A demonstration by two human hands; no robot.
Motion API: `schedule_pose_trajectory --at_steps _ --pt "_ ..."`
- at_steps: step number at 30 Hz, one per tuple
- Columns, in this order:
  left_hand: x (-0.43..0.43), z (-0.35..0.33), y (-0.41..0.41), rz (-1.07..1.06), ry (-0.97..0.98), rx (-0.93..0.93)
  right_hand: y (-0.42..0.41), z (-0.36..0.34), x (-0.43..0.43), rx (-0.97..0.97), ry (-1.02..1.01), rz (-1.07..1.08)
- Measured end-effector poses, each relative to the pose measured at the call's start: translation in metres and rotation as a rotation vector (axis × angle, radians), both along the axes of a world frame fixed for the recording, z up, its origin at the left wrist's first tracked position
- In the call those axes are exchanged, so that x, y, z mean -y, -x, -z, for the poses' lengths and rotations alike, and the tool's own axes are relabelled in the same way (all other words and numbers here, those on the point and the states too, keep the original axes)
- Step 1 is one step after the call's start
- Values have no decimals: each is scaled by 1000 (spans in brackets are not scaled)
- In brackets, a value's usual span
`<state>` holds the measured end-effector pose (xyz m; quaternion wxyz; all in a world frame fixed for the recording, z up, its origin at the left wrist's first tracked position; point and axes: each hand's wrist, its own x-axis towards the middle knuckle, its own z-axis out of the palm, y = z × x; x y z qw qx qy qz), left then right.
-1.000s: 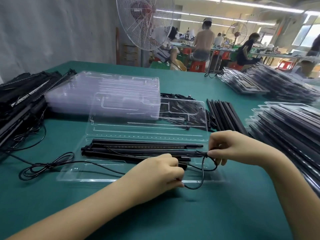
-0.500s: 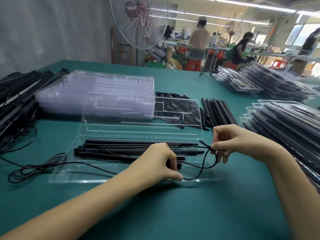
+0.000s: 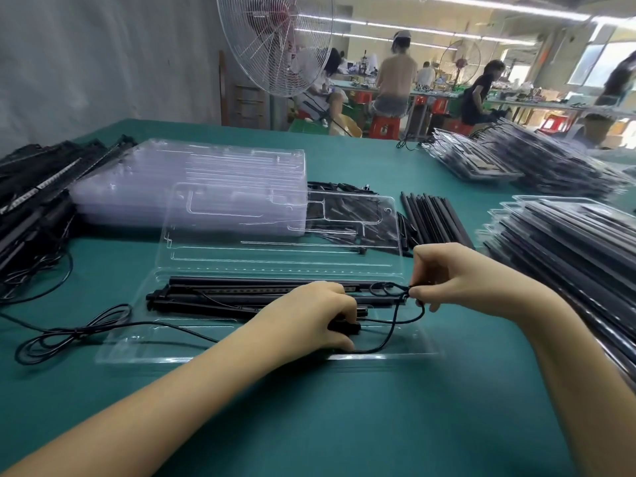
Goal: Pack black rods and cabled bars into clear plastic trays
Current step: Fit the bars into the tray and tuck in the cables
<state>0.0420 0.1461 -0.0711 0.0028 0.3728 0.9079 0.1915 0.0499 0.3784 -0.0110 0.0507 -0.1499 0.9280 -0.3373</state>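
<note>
An open clear plastic tray lies on the green table in front of me, its lid folded back. Black rods and a cabled bar lie lengthwise in its near half. My left hand curls over the bar's right end and grips a small black plug. My right hand pinches a loop of the black cable at the tray's right end. The rest of that cable trails off the tray to the left in a loose bundle.
A stack of empty clear trays stands behind the open one. Loose black rods lie to the right of it. Packed trays pile up at the right, cabled bars at the left. People work at far benches behind a fan.
My right hand has pulled the cable loop up and a little right, tightening it at the rods' end. My left hand stays on the bar's end, fingers shifted onto the plug.
</note>
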Motion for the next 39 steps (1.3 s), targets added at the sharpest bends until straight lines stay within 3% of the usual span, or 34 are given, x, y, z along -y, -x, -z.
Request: schedule_pose_trajectory --at_steps 6,11,18,24,29,39 --pt "2 5 0 -3 20 -84 -9 9 25 -33 -165 -150" --pt "5 11 -6 -67 -138 6 -9 17 30 56 -140 -227" --pt "14 14 -2 27 -83 -44 -3 36 32 133 -50 -165" --pt "24 10 2 30 -155 137 -3 40 34 85 -172 -64" --pt "22 14 -1 79 -121 15 -7 40 35 23 -223 -46" --pt "11 16 -3 64 26 -83 -14 38 12 157 -128 -115"
